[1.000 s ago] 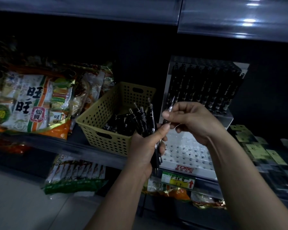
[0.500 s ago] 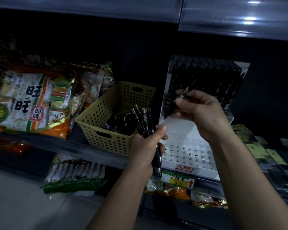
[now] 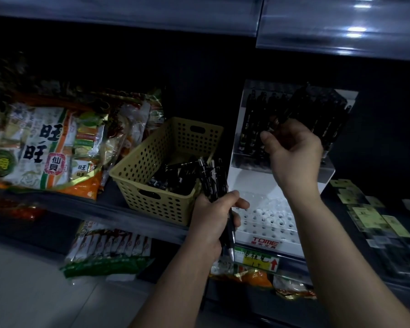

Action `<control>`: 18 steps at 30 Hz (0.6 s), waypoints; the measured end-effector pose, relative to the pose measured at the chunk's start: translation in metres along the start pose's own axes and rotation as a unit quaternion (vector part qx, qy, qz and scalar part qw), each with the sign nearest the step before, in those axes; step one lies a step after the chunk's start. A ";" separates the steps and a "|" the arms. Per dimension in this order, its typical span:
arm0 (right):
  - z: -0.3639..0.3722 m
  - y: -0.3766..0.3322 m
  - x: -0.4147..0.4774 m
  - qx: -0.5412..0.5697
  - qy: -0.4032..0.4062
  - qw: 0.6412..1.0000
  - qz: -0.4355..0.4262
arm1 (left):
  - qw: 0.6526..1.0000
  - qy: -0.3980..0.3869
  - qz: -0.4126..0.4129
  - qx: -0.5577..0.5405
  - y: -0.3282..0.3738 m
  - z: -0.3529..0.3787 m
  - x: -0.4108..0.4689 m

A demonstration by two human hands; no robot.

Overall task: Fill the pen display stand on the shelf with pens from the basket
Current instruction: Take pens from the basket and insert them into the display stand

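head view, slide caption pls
Shelf restock: left hand grips a bundle of black pens by the yellow basket; right hand holds one pen at the white display stand.

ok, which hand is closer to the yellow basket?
Left. The left hand, gripping a bundle of pens, sits just right of the basket; the right hand, pinching a pen, is up at the pen display stand, farther right.

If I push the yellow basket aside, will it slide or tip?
The yellow basket looks thin, perforated plastic: probably light, likely slides. Pens lie low inside, so tipping seems unlikely. Front corner nears shelf edge: could slip off.
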State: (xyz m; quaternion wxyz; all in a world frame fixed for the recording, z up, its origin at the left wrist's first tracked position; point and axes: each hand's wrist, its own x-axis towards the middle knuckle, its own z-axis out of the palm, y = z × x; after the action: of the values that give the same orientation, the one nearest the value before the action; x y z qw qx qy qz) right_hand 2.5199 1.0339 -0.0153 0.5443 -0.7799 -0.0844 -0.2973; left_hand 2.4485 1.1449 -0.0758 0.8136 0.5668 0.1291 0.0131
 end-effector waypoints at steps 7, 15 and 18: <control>0.014 0.002 -0.003 -0.091 -0.006 0.996 -0.014 | 1.000 0.007 -0.002 -0.013 -0.002 0.002 0.002; 0.019 0.013 -0.008 -0.189 0.014 0.982 -0.021 | 1.000 0.016 -0.005 -0.018 -0.001 -0.001 0.003; 0.019 0.015 -0.007 -0.246 0.024 0.968 -0.042 | 1.000 0.016 -0.006 -0.020 -0.001 -0.001 0.003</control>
State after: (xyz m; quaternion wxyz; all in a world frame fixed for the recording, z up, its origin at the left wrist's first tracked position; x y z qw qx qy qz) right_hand 2.5280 1.0460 -0.0356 0.3245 -0.8781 -0.0280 -0.3505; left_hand 2.4508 1.1459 -0.0774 0.8229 0.5490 0.1450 0.0194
